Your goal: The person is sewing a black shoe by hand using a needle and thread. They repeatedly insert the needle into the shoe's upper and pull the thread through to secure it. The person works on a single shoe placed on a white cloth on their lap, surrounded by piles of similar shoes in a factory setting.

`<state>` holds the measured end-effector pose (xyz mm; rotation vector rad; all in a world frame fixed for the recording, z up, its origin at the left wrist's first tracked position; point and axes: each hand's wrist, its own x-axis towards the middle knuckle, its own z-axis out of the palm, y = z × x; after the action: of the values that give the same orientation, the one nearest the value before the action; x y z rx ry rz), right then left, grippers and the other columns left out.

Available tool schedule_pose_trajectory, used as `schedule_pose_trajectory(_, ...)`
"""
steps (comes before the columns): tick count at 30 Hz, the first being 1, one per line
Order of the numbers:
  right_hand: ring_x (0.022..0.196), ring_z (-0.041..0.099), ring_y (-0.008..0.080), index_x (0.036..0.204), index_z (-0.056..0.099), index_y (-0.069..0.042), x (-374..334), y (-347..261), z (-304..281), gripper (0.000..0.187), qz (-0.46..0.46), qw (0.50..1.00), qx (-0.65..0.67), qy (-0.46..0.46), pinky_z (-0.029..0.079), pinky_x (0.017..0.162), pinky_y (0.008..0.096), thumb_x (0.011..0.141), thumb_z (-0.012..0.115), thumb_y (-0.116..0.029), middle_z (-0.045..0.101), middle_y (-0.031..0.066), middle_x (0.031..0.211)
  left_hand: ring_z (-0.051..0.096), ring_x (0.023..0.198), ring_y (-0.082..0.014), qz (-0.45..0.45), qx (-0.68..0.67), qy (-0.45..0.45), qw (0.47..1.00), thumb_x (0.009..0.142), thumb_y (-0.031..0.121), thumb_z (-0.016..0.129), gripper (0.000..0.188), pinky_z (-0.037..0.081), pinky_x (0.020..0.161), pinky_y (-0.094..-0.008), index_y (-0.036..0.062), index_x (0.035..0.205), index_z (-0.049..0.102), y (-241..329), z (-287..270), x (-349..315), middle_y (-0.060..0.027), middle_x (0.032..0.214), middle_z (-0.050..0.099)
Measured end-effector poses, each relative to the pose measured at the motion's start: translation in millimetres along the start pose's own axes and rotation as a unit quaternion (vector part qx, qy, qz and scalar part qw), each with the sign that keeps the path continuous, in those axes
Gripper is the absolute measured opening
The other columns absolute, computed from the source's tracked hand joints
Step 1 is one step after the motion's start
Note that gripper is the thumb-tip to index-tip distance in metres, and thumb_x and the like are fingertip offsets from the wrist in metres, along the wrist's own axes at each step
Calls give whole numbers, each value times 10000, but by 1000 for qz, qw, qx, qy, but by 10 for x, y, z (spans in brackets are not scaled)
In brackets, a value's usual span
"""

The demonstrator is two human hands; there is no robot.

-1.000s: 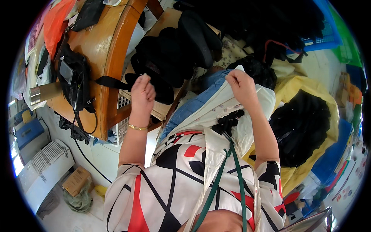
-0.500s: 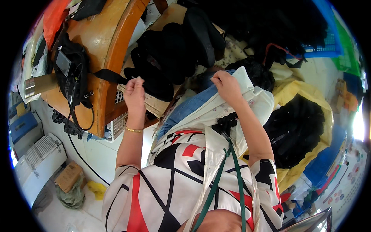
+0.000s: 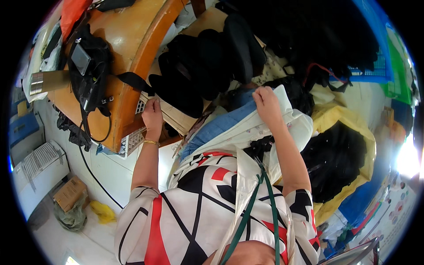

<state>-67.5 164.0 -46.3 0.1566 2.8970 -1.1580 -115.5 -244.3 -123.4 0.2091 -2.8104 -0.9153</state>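
Note:
My left hand [image 3: 153, 115] is closed with its fingers pinched together, just below the end of a black strap [image 3: 132, 81] at the table's edge. What it pinches, if anything, is too small to make out. My right hand [image 3: 267, 105] is curled closed above my lap, beside the raised edge of a white apron [image 3: 282, 104]; I cannot see anything between its fingers. Black slippers or shoe parts [image 3: 179, 97] lie on a cardboard piece [image 3: 170, 119] between and beyond my hands. One long black sole [image 3: 238, 48] stands up among them.
A wooden table [image 3: 128, 35] with a black bag [image 3: 90, 66] is at the left. A yellow sack [image 3: 369, 137] of black pieces [image 3: 335, 154] stands at the right. Beyond it is a blue crate [image 3: 371, 70]. A black cable [image 3: 95, 176] crosses the floor near a cardboard box [image 3: 70, 193].
My left hand has dropped a little, away from the strap and toward me. My right hand has shifted slightly right and toward me, and the whole view has moved a little.

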Motion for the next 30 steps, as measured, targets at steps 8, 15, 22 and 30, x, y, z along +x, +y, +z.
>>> schedule_pose_trajectory(8,826,627,279,1043,702,-56,127,-1059,-142,188,-48,999,-15,0,506,708,344,901,664,-174,628,100,971,400,489,-7,-293,-585,-219,724,949,180,666,168,266,426,-171,24,1006,688,1076,-115,-57,48,682,565)
schedule_pose_trajectory(15,618,514,56,970,696,-36,155,-1296,442,208,209,861,404,-227,412,535,213,889,731,-225,586,-31,734,365,446,-26,-309,-621,-303,654,964,221,640,208,251,401,-191,27,1020,687,1489,-280,-211,48,589,500)
schedule_pose_trajectory(22,599,466,40,858,653,-28,42,-1191,690,172,214,830,484,-175,381,518,212,900,711,-185,556,-53,703,364,508,-2,-291,-582,-285,704,987,214,609,202,287,462,-183,50,1091,666,1636,-382,-284,72,617,486)
schedule_pose_trajectory(30,645,516,207,773,591,-47,87,-1255,543,136,-92,970,133,182,436,563,310,813,715,-9,567,61,713,484,688,-11,-140,-375,-299,866,923,81,677,70,401,631,-176,14,935,659,1373,-448,-287,62,757,584)
